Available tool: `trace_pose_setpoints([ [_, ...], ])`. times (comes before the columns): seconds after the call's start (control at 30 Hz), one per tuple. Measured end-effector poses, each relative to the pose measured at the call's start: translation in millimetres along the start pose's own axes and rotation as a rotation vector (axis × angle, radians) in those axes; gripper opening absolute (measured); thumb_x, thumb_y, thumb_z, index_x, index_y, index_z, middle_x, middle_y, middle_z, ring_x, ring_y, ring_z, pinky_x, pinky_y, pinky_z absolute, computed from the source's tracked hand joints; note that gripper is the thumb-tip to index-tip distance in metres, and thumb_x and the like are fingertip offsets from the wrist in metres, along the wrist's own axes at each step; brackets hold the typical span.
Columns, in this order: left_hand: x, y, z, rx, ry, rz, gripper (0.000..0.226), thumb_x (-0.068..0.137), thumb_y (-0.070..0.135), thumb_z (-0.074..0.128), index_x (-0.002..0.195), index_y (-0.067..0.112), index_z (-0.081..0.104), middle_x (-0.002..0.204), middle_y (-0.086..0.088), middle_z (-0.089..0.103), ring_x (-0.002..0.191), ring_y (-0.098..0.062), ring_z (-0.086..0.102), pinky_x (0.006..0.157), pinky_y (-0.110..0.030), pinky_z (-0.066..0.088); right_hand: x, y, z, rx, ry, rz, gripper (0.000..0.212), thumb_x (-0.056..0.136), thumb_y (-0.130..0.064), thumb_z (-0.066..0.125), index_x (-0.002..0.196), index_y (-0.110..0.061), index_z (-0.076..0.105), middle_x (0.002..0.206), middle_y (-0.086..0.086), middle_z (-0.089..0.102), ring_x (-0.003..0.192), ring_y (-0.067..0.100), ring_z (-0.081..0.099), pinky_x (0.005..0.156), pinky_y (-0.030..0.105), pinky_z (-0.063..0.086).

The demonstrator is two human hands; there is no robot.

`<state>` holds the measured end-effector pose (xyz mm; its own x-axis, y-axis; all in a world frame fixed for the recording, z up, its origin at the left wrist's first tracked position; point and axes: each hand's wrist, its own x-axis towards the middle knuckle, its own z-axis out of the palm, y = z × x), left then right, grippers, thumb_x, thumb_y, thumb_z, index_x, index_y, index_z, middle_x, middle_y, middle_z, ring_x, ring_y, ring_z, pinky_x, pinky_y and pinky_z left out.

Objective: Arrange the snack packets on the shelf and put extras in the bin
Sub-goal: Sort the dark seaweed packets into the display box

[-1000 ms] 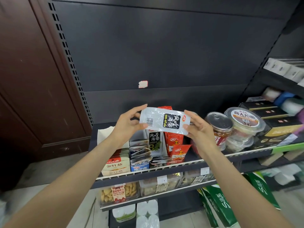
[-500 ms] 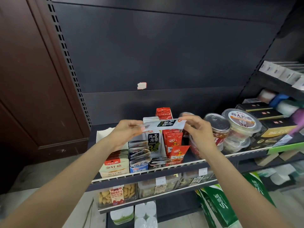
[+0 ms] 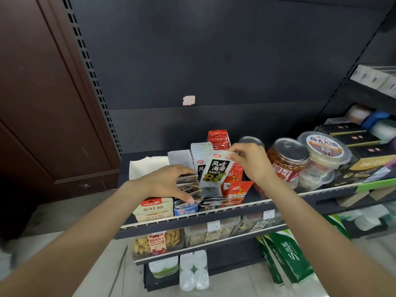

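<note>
A white-and-black snack packet [image 3: 215, 170] stands upright at the front of a row of like packets [image 3: 200, 150] on the dark shelf [image 3: 231, 207]. My right hand [image 3: 250, 160] pinches its top right corner. My left hand [image 3: 169, 182] reaches over a row of flat silver packets [image 3: 189, 187] left of it, fingers spread and touching them. Red packets [image 3: 218, 136] stand behind, orange ones [image 3: 237, 189] to the right.
A cream box [image 3: 153, 209] and a blue packet [image 3: 185, 209] sit at the shelf's front left. Jars [image 3: 287, 161] and a lidded tub [image 3: 324, 148] crowd the right. Lower shelves hold clear snack boxes [image 3: 157, 243]. A brown door [image 3: 42, 93] is on the left.
The packet, held level by both hands above the shelf, has been turned upright and lowered to the front of its row. My left hand let go and dropped onto the flat packets.
</note>
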<state>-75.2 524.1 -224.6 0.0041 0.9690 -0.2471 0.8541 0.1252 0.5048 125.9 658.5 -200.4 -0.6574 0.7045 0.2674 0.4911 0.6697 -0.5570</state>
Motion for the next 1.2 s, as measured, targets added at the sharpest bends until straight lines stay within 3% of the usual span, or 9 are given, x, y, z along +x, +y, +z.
trace_pose_setpoints([
  [0.2,2.9,-8.0,0.9,0.028,-0.001,0.024,0.077,0.075,0.047,0.074,0.14,0.025,0.04,0.138,0.007,0.046,0.121,-0.011,0.044,0.098,-0.023,0.033,18.5,2.1,28.6,-0.13,-0.154,0.036,0.021,0.091,-0.013,0.059,0.109,-0.013,0.069,0.11,0.007,0.067,0.101,0.022,0.062,0.089,0.039,0.05],
  [0.37,4.2,-10.1,-1.1,0.024,-0.021,0.038,0.074,0.078,0.044,0.072,0.142,0.026,0.038,0.139,0.007,0.044,0.123,-0.012,0.042,0.097,-0.022,0.031,29.6,-0.1,49.0,-0.259,-0.157,0.129,0.013,0.091,-0.013,0.057,0.098,-0.021,0.065,0.099,0.002,0.069,0.094,0.022,0.062,0.078,0.037,0.052],
  [0.6,7.2,-10.1,-3.2,0.026,-0.041,0.047,0.073,0.079,0.043,0.072,0.141,0.026,0.038,0.139,0.007,0.044,0.124,-0.012,0.042,0.097,-0.023,0.031,39.5,-3.1,67.5,-0.38,-0.083,0.127,0.016,0.09,-0.006,0.054,0.099,-0.013,0.067,0.103,0.007,0.059,0.087,0.025,0.059,0.064,0.031,0.043],
  [0.77,4.4,-9.0,-1.1,0.028,-0.024,0.03,0.071,0.081,0.041,0.07,0.142,0.025,0.037,0.139,0.006,0.044,0.125,-0.014,0.042,0.1,-0.025,0.032,32.8,0.6,61.8,-0.326,-0.18,0.108,0.021,0.092,-0.014,0.056,0.11,-0.015,0.066,0.115,0.005,0.058,0.099,0.023,0.06,0.08,0.039,0.053],
  [0.93,-2.8,-4.9,9.3,-0.014,0.042,0.003,0.069,0.082,0.037,0.07,0.141,0.025,0.038,0.138,0.005,0.045,0.123,-0.012,0.042,0.1,-0.024,0.033,4.1,3.9,40.6,-0.239,-0.079,0.033,0.03,0.091,-0.017,0.059,0.121,-0.016,0.062,0.124,0.001,0.056,0.112,0.018,0.055,0.093,0.036,0.049],
  [1.07,-6.9,-2.1,14.8,0.056,0.096,-0.006,0.066,0.084,0.038,0.067,0.142,0.023,0.038,0.141,0.002,0.043,0.127,-0.016,0.039,0.107,-0.032,0.034,-21.9,2.1,28.4,-0.168,-0.001,0.0,0.028,0.09,-0.01,0.059,0.116,-0.015,0.065,0.117,0.001,0.061,0.105,0.017,0.059,0.092,0.035,0.05],
  [1.2,-11.9,0.2,18.8,0.121,0.108,0.012,0.067,0.086,0.041,0.063,0.144,0.024,0.035,0.144,0.002,0.041,0.13,-0.017,0.037,0.108,-0.034,0.034,-44.1,-5.8,28.1,-0.09,-0.08,0.017,0.027,0.09,-0.011,0.06,0.115,-0.014,0.066,0.107,0.004,0.067,0.089,0.013,0.061,0.087,0.033,0.052],
])
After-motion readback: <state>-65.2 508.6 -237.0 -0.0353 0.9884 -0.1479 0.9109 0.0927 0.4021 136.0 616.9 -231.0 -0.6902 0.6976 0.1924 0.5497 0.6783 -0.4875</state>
